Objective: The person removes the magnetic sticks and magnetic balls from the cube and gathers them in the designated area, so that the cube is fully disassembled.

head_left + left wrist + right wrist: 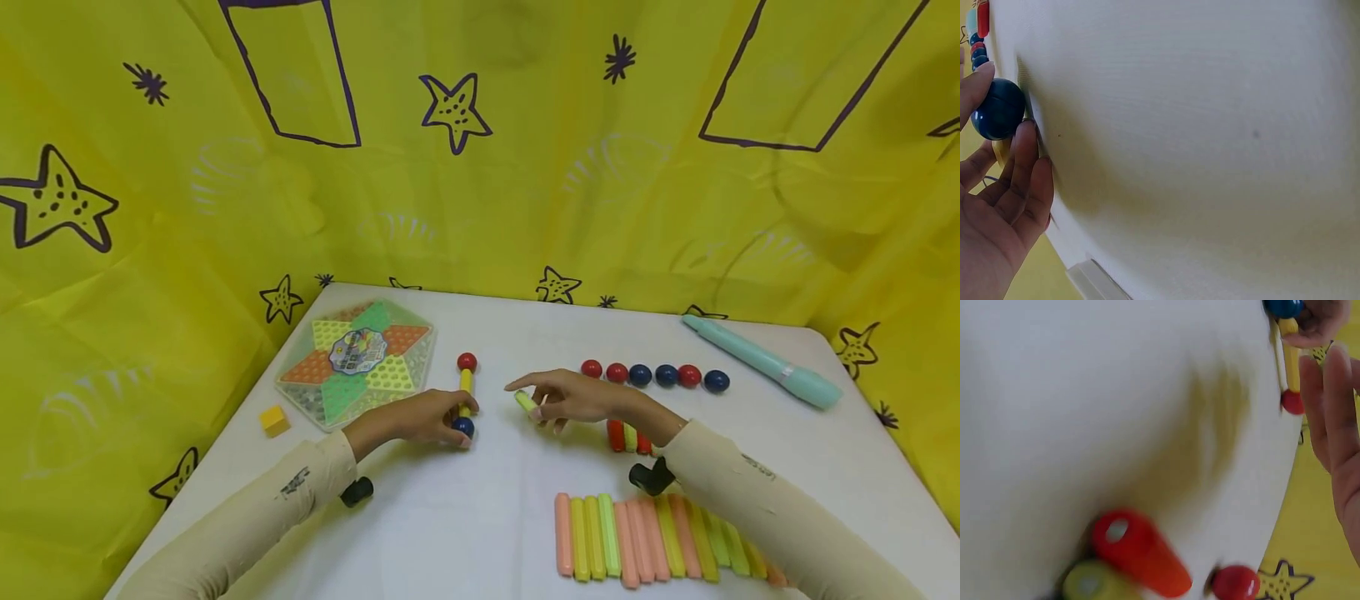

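My left hand (pixel 429 417) pinches a blue ball (pixel 999 109) between thumb and fingers. The ball sits at the near end of a yellow stick (pixel 466 382), and a red ball (pixel 467 361) sits at its far end. To the right, my right hand (pixel 573 397) holds a short yellow-green stick (pixel 525 401) just above the table, tilted, with the index finger stretched out to the left. A small space separates it from the yellow stick. In the right wrist view the fingers (pixel 1340 403) hide most of the held stick.
Right of my hands runs a row of red and blue balls (pixel 640 375). Short red and yellow sticks (pixel 617 436) lie under my right forearm, longer coloured sticks (pixel 592 537) nearer. A star-patterned game board (pixel 390 337), an orange cube (pixel 274 421) and a mint tube (pixel 765 360) lie around.
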`<action>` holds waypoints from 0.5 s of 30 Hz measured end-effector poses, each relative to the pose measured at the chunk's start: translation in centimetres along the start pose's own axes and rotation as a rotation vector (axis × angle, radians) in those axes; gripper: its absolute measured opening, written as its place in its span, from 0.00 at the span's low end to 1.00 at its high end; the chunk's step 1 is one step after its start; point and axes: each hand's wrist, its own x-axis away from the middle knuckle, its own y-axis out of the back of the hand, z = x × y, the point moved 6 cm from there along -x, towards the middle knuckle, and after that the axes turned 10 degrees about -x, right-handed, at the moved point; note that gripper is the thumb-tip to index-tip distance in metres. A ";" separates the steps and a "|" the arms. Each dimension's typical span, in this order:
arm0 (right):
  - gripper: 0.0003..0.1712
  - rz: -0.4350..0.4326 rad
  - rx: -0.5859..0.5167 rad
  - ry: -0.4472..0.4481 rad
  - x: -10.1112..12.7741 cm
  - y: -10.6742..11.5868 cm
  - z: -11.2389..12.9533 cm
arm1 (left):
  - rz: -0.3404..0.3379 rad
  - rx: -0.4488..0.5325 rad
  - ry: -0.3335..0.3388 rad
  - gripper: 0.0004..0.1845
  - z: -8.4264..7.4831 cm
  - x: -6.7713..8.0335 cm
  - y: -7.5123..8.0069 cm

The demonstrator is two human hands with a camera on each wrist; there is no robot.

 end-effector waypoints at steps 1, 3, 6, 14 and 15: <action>0.29 -0.013 -0.005 0.004 0.8 0.3 -0.1 | 0.000 0.001 -0.001 0.26 0.0 0.0 0.0; 0.27 -0.057 -0.018 0.001 2.5 1.1 -0.3 | 0.000 -0.002 -0.002 0.26 -0.1 0.0 0.0; 0.28 -0.151 0.003 -0.002 5.4 2.5 -0.9 | 0.002 -0.008 0.001 0.26 0.0 0.0 0.0; 0.30 -0.301 0.030 -0.041 13.6 4.8 -3.4 | 0.006 -0.008 0.007 0.27 0.1 0.1 -0.2; 0.30 -0.309 0.022 -0.053 14.5 5.0 -3.9 | 0.005 -0.008 0.005 0.27 0.1 0.1 -0.2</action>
